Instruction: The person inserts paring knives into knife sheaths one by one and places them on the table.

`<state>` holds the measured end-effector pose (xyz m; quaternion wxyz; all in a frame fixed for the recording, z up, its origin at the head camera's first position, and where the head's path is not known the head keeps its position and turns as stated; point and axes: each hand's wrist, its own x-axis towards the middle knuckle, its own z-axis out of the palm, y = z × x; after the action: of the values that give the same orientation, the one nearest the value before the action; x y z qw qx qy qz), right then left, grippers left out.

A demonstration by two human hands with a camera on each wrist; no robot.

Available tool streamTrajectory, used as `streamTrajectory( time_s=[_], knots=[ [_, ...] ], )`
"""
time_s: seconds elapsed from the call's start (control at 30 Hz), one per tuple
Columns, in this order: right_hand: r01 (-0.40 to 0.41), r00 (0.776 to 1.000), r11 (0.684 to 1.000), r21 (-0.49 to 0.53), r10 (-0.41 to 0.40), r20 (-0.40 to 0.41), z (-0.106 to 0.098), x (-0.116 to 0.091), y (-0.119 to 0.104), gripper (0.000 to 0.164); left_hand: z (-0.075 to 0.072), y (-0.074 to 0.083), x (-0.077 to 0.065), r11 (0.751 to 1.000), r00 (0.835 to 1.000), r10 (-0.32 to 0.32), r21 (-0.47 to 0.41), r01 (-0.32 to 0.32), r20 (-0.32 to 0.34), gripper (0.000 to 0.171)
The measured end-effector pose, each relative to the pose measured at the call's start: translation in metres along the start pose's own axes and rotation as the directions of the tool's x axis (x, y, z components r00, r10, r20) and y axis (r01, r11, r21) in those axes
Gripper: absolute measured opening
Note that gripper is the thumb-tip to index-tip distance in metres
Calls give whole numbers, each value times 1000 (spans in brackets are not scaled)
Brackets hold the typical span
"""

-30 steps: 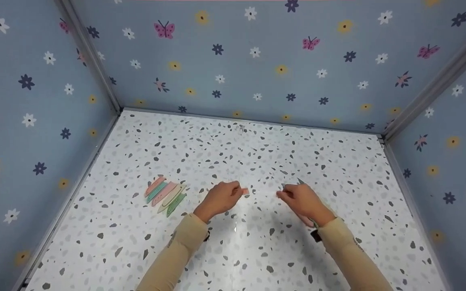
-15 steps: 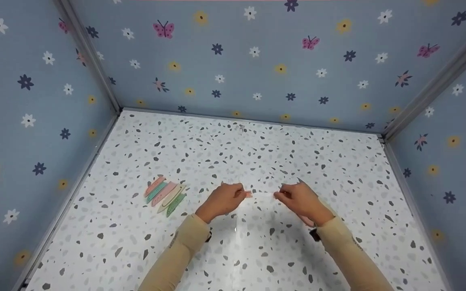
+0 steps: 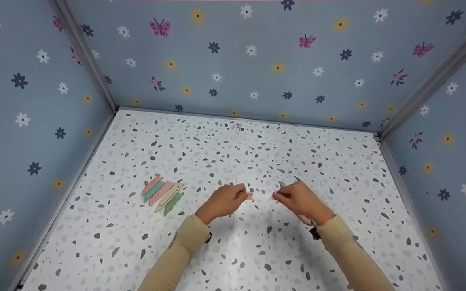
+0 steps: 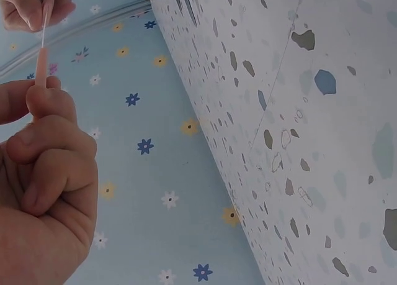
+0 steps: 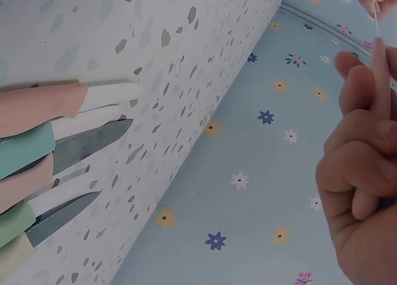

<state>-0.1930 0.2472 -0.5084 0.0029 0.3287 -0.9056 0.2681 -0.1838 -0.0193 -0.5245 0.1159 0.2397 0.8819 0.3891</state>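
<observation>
My left hand (image 3: 223, 202) pinches a narrow peach sheath (image 3: 249, 196) between thumb and fingers, its free end towards the other hand. Across from it, my right hand (image 3: 301, 202) grips a small knife by its pale pink handle (image 5: 380, 67), which runs back into the curled fingers. The knife's thin white blade shows edge-on between the hands, pointing left in line with the sheath. Both hands are close together above the middle of the table. In the right wrist view, several knives lie beside the right hand, including one with a teal handle (image 5: 28, 149); that hand largely hides them in the head view.
Several flat sheath-like pieces in peach, teal, pink, cream and green, such as the teal piece (image 3: 153, 192), lie in a slanted row on the left. The speckled white table (image 3: 200, 137) is enclosed by flowered blue panels (image 3: 249, 60) at the back and both sides.
The two hands have drawn slightly closer together, narrowing the gap between sheath and knife handle. The head view has shifted a little. The row on the left lies as before.
</observation>
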Motion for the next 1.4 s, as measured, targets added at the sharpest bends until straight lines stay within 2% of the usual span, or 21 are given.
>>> streamTrajectory(
  time_s=[0.33,0.67,0.9,1.17,1.4],
  knots=[
    [35,999,999,-22,-36,-31,1,3,-5,34,-2,1,-2,999,999,34,18,-34,-13,24],
    [54,998,997,-46,-56,-27,6,4,-4,27,3,-3,-2,999,1000,23,24,-23,-6,23],
    [53,999,999,5,-53,0,10,5,-2,31,3,-4,-2,1000,1000,17,26,-17,0,26],
    [90,996,996,-5,-90,-13,11,7,-2,39,2,-3,-2,1000,1000,10,25,-10,17,27],
    [97,995,995,23,-97,2,14,9,-1,35,3,-5,-2,1000,1000,9,10,-10,18,24]
  ],
)
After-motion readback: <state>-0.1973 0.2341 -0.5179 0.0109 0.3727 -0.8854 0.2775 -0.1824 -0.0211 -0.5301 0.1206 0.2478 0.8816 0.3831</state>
